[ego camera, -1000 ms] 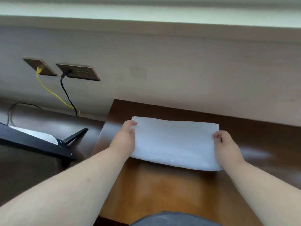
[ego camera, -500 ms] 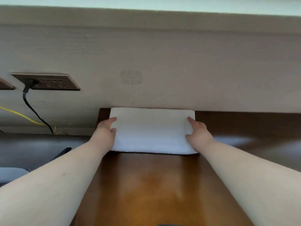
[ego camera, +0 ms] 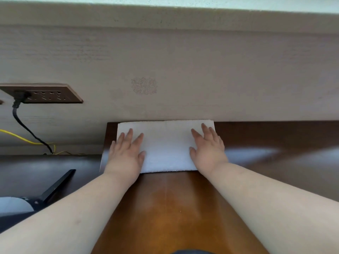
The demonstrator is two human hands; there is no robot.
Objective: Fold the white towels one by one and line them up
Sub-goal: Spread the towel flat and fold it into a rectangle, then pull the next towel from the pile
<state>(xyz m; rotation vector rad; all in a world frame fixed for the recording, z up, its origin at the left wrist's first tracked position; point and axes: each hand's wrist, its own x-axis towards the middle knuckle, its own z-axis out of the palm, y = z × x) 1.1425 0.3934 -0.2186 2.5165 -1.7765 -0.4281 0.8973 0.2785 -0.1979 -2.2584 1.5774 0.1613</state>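
One folded white towel (ego camera: 166, 143) lies flat at the far end of the brown wooden table (ego camera: 165, 208), its back edge against the beige wall panel. My left hand (ego camera: 126, 154) rests palm down on the towel's left end, fingers straight and spread. On the right end, my right hand (ego camera: 208, 149) lies flat the same way. Both hands press the towel onto the table. No other towel is in view.
The beige wall panel (ego camera: 183, 70) rises right behind the towel. A brown socket strip (ego camera: 47, 93) on the wall at left holds a black plug and cable (ego camera: 23, 125); a yellow cable (ego camera: 18, 137) runs below. A black stand (ego camera: 55, 187) sits on the lower dark surface at left.
The towel went from the table's middle to its far end against the wall. My hands moved from gripping its side edges to lying flat on top of it.
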